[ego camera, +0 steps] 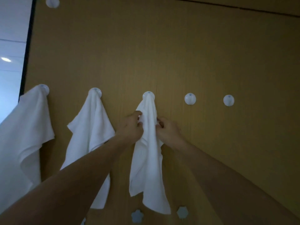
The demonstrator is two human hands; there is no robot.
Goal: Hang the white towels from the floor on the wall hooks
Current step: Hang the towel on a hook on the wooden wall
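A white towel (148,159) hangs from the third round hook (148,95) on the brown wooden wall. My left hand (132,125) pinches its left edge just below the hook. My right hand (168,129) pinches its right edge at the same height. Two more white towels hang to the left, one (24,135) from the first hook (44,88) and one (91,135) from the second hook (95,92). The fourth hook (190,98) and fifth hook (228,100) are bare.
Another white hook (52,2) sits high at the top left. Flower-shaped hooks (137,215) (182,212) line the wall below the towels. A dark wall edge (28,46) borders a bright white area on the left.
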